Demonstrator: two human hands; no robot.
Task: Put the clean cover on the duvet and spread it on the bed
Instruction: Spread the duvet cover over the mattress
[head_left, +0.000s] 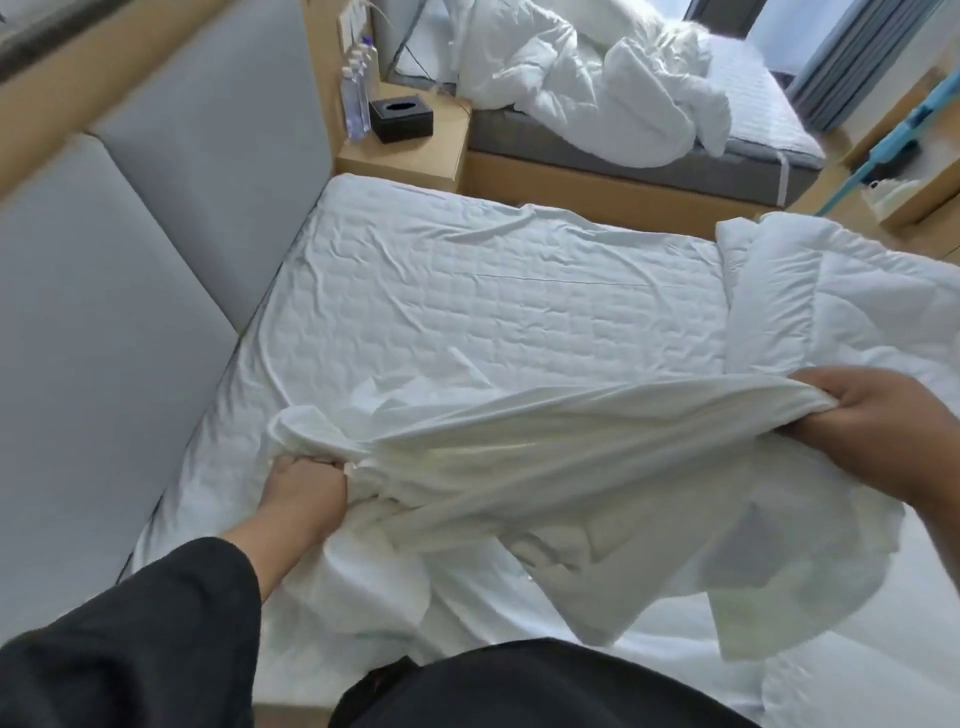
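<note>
A white duvet cover (545, 457) is stretched between my two hands above the near part of the bed (467, 301). My left hand (304, 491) grips a bunched end of the cover at the lower left. My right hand (872, 415) grips the other end at the right, fingers curled round the fabric. Loose cloth hangs down from the cover at the lower right. A white quilted duvet (831, 291) lies folded on the bed's right side, behind my right hand. The mattress wears a wrinkled white sheet.
A grey padded headboard (130, 260) runs along the left. A wooden nightstand (415, 150) holds a black tissue box (401, 118) and water bottles (357, 98). Beyond stands a second bed (753, 150) with rumpled white bedding (597, 88). A blue pole (893, 140) leans at the right.
</note>
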